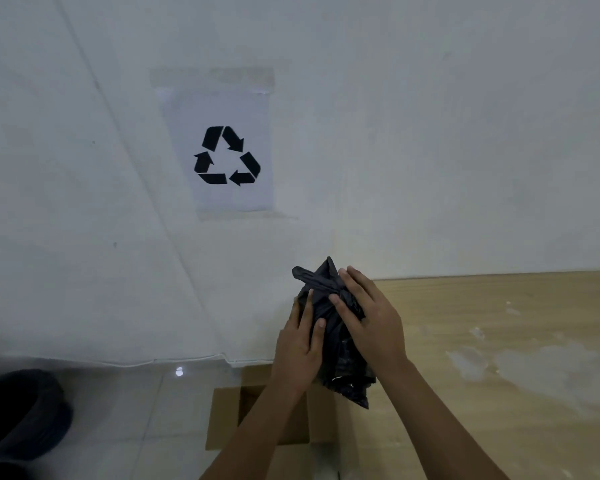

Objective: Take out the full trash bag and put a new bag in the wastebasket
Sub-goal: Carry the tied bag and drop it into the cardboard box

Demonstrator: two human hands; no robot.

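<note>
A full black trash bag [336,355] with a knotted top is held up between both hands, above an open cardboard box [229,420] on the floor. My left hand [300,348] presses against the bag's left side with its fingers spread. My right hand [368,317] wraps over the bag's right side, its fingertips at the knot. The bag's tied ears stick up above my fingers. No wastebasket can be made out for certain.
A white wall carries a taped paper with a black recycling sign [227,155]. A wooden surface [499,341] lies at the right, with pale smears on it. A dark rounded object [18,414] sits on the tiled floor at the lower left.
</note>
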